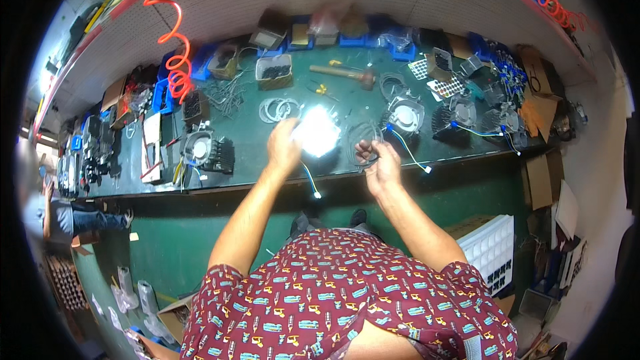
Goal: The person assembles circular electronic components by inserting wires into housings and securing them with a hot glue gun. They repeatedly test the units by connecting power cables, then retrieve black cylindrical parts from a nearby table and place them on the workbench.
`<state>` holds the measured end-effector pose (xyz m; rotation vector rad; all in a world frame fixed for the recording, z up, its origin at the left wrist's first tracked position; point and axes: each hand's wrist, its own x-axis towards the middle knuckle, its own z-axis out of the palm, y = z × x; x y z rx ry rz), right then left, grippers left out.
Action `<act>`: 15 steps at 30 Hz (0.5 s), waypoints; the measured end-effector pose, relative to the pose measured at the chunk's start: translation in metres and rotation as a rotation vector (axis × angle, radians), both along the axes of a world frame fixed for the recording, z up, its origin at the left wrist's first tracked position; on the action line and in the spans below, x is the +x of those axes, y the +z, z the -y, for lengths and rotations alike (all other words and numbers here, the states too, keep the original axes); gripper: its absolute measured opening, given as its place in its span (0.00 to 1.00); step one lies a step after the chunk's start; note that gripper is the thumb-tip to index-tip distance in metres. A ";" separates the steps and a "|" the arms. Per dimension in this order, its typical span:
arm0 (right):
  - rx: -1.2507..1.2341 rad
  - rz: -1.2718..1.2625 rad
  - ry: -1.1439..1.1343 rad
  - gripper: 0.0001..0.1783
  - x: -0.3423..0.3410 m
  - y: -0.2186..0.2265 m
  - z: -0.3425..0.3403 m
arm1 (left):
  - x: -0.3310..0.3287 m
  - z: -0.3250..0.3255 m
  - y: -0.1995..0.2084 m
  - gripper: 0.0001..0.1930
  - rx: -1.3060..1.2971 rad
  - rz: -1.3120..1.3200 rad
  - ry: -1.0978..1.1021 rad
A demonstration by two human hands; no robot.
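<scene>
My left hand (285, 145) grips the left side of a unit (319, 132) so glaring white that its surface is washed out. From that unit a thin cable with a white plug (317, 195) hangs over the bench edge. My right hand (381, 165) is closed, fingers curled at the near edge of thin grey rings (354, 139); it seems to pinch one. Lighter rings (279, 110) lie beyond my left hand. Just right of my right hand is a round metal housing (405, 116) with black fins and a cable.
Other finned housings stand at right (463, 112) and left (200, 148). Farther back lie a wooden-handled hammer (345, 75), yellow-handled pliers (322, 89), a box of black parts (274, 72) and blue bins. An orange coiled hose (179, 70) hangs at left. Another person (57, 210) is at far left.
</scene>
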<state>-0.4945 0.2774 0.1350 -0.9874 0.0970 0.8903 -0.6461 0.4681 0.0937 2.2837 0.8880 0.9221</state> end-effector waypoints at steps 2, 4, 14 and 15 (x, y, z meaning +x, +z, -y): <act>-0.126 0.032 -0.045 0.05 -0.002 -0.034 -0.012 | 0.005 -0.036 -0.033 0.13 -0.248 -0.130 -0.004; -0.215 0.062 -0.037 0.06 -0.002 -0.060 -0.030 | 0.015 -0.048 -0.042 0.14 -0.427 -0.224 -0.048; -0.326 0.187 0.024 0.08 0.018 -0.095 -0.077 | -0.001 -0.051 -0.047 0.10 -1.159 -0.312 -0.001; -0.323 0.176 0.043 0.06 0.019 -0.097 -0.077 | -0.003 -0.050 -0.048 0.10 -1.203 -0.276 0.008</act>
